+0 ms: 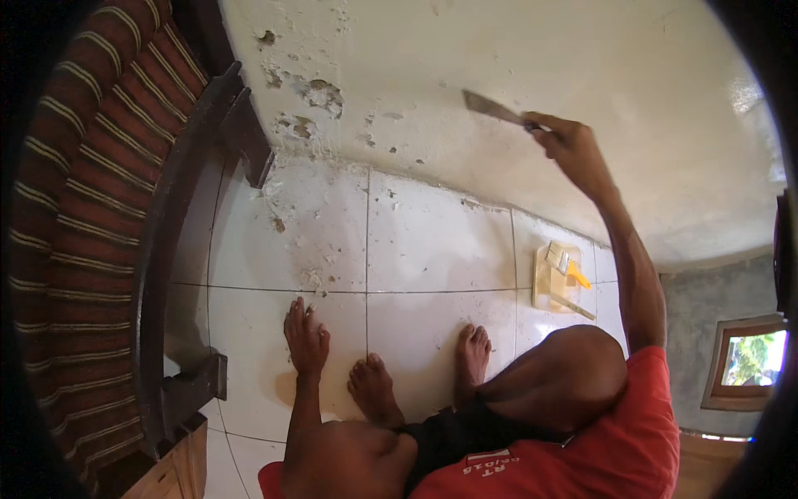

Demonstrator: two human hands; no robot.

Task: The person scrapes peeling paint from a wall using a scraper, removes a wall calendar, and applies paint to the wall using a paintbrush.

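In my right hand [569, 150] is a putty knife [496, 108], its fingers closed round the dark handle. The flat metal blade points left, in front of the pale wall [607, 62]; whether it touches the wall I cannot tell. Flaked, pitted plaster [320, 96] with several holes shows on the wall to the left of the blade. My left hand [307, 339] is held low over the white tiled floor [432, 312], palm down, fingers stretched out and holding nothing. Plaster crumbs [312, 279] lie just beyond its fingertips.
A clear plastic tub [542, 279] on the floor at right holds a yellow-handled paintbrush [573, 266] and a stick-like tool [573, 307]. On the left stands a dark wooden bench [154, 274] with a striped cushion [87, 291]. A wood-framed window [721, 391] is at far right.
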